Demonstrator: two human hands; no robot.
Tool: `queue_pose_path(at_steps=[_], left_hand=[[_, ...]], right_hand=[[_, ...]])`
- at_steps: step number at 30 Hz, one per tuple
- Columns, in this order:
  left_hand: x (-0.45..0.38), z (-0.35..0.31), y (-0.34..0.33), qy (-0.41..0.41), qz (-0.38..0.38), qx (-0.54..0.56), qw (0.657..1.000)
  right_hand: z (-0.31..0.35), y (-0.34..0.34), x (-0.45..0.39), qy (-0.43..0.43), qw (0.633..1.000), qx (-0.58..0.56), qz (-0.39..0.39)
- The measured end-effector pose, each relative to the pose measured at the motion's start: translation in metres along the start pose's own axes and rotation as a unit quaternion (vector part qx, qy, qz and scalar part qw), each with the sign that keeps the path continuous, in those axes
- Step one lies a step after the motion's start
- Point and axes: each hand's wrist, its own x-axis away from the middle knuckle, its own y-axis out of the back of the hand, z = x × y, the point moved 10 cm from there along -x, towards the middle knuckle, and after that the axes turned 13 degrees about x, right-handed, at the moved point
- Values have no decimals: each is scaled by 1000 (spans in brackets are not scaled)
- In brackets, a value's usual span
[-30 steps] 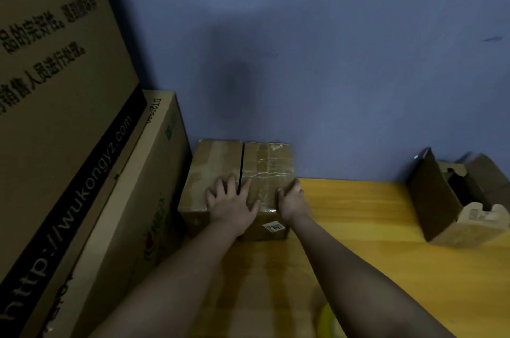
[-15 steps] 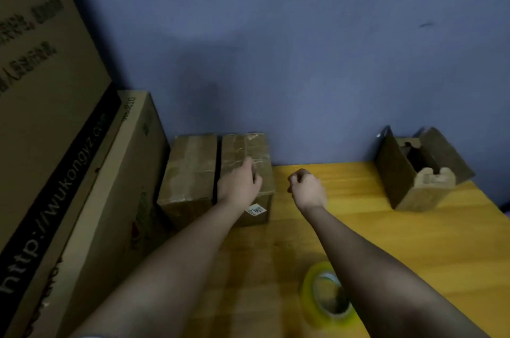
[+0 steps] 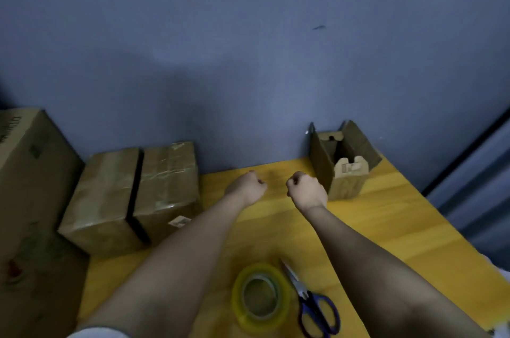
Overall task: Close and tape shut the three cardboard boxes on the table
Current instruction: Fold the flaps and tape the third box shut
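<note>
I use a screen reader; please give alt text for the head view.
Two bare hands, left hand and right hand, hover curled and empty over a yellow table, between two closed boxes and an open box; tape roll and scissors lie nearer.

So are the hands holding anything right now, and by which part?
Nothing. The left hand and right hand are both curled, empty fists above the table.
</note>
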Motion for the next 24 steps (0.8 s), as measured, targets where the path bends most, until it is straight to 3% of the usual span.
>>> queue_pose_path(at_steps=[4,9,13,19,24], left_hand=[[-16,-55,-52,-1,-13,1,1000],[-44,-111,-126,12,-49,50,997],[-61,-145,-165,24,-77,73,994],[-82,-162,-187,61,-78,66,993],[-91,-154,-176,72,-117,85,987]], right_hand=[[-65,24,-40,15,999,19,-32],[-129,66,-95,113,977,125,-133],[-164,89,-128,156,963,138,-172],[-158,63,-146,311,922,224,-62],[-153,52,-144,349,909,225,-42]])
